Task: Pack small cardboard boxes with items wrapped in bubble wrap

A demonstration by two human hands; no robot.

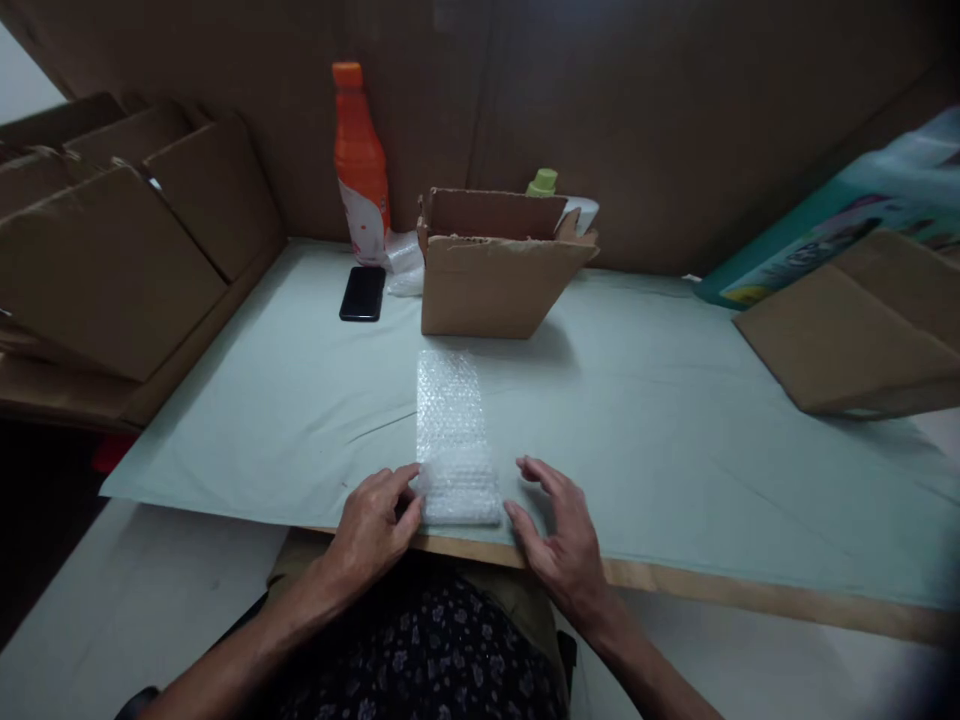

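A strip of clear bubble wrap (pixel 451 420) lies lengthwise on the pale green sheet (pixel 645 430), its near end rolled into a small bundle (pixel 459 493) at the table's front edge. My left hand (pixel 373 530) pinches the left side of that rolled end with thumb and fingers. On the other side, my right hand (pixel 559 535) rests on the sheet with its thumb against the roll and its fingers spread. What the roll encloses is hidden.
An open cardboard box (pixel 491 268) stands behind the wrap. An orange bottle (pixel 360 160), a black phone (pixel 363 293) and a green-capped bottle (pixel 542 182) are at the back. Flat cardboard stacks (pixel 112 250) lean at left; another box (pixel 862 330) and a teal pack (pixel 840 225) sit at right.
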